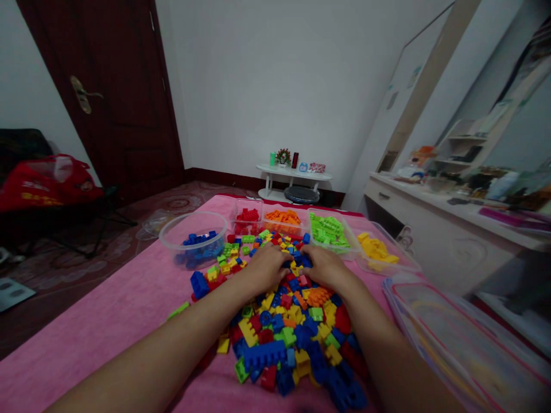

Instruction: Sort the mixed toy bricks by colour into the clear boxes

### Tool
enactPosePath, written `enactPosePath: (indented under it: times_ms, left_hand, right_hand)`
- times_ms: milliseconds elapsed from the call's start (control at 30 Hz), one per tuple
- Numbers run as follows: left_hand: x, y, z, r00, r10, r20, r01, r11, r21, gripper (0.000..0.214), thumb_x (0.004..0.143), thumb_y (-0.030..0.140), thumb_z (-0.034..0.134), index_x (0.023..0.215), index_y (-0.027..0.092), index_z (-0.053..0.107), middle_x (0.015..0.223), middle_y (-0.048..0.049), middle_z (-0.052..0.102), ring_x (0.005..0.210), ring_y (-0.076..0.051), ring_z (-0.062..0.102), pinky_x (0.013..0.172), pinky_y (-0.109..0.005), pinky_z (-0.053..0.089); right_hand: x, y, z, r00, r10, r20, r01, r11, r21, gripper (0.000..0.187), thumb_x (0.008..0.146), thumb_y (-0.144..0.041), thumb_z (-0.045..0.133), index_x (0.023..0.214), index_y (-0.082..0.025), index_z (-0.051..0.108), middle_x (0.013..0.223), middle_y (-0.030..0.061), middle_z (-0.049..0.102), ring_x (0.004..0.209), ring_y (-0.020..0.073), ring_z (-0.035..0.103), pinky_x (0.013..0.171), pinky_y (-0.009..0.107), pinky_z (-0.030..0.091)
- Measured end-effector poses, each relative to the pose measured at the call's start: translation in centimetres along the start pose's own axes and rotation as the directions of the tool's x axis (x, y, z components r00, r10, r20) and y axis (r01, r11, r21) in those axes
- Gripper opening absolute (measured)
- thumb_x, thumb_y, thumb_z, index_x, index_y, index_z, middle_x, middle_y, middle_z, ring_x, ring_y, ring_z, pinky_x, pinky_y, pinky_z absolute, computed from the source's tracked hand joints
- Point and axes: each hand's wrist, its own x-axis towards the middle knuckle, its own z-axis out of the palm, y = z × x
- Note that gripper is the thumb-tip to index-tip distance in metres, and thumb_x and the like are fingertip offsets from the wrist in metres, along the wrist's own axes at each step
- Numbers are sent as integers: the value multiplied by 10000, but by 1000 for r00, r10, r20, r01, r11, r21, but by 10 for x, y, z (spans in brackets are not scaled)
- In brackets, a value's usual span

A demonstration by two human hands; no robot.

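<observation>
Together, left hand [267,267], right hand [326,267] on one brick pile [282,335], each grip unclear, five tubs [192,215] behind.

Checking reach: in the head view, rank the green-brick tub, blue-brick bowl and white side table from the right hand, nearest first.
From the right hand:
1. green-brick tub, just ahead of it.
2. blue-brick bowl, across to the left.
3. white side table, by the back wall.

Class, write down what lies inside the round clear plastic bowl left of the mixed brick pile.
Inside the round clear plastic bowl lie blue plastic bricks. Its floor beneath them is covered, so anything below cannot be seen.
</observation>
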Motion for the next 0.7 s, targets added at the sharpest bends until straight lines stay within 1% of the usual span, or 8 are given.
enactPosePath:
  times_ms: [200,333,433,467,500,567,633,700]
  left_hand:
    - [0,3,2,997,-79,13,80,994,-68,152,725,228,621,858,204,690,833,-70,666,898,-241,573,751,-312,450]
    - [2,1,-3,994,-103,-26,100,991,-88,102,696,215,616,774,209,682,774,-53,663,828,-229,596,729,-316,454]
    - [6,2,-8,965,-248,-84,197,900,-388,148,702,221,613,844,204,655,781,-27,652,772,-187,607,713,-296,470]
    - [7,3,-9,945,-323,-49,239,788,-568,174,724,228,602,891,195,634,786,-23,644,744,-170,612,685,-282,479]
    - [9,3,-10,923,-383,27,276,615,-738,189,750,232,588,931,184,608,789,-20,633,710,-150,616,650,-265,487]
    - [11,5,-12,878,-422,224,327,188,-926,175,804,236,554,964,166,567,789,-14,613,627,-108,614,581,-222,490]
    - [12,4,-14,842,-388,374,350,-136,-927,163,846,272,532,961,157,552,787,-18,607,583,-84,611,542,-187,485]
    - [11,3,-16,817,-321,480,385,-315,-867,219,875,351,507,959,151,543,775,-38,617,598,-97,629,546,-183,498]
  right_hand:
    - [0,-2,-4,999,32,11,-32,999,5,203,644,-233,657,845,-258,646,826,7,663,784,193,597,569,255,307]
    - [0,2,-15,993,101,-63,-98,994,42,208,635,-220,641,837,-260,669,746,0,640,684,161,570,548,248,308]
    - [5,3,-16,971,104,-215,-58,976,210,203,660,-248,635,860,-235,665,758,3,646,667,151,565,576,245,360]
    - [6,1,-16,957,96,-273,-11,954,298,205,670,-263,633,870,-222,658,771,6,651,671,150,569,592,245,383]
    - [8,0,-15,942,89,-323,46,921,387,212,682,-279,629,881,-208,649,783,10,656,672,148,572,607,247,404]
    - [9,-6,-13,918,82,-388,145,842,520,233,693,-301,628,898,-190,635,799,17,664,662,147,576,621,256,435]
    - [8,-12,-13,906,75,-418,201,791,578,241,695,-302,631,907,-189,635,818,21,668,654,146,577,627,265,453]
    - [6,-18,-12,906,64,-419,217,778,589,238,699,-297,633,916,-200,645,840,20,670,640,144,574,629,276,465]
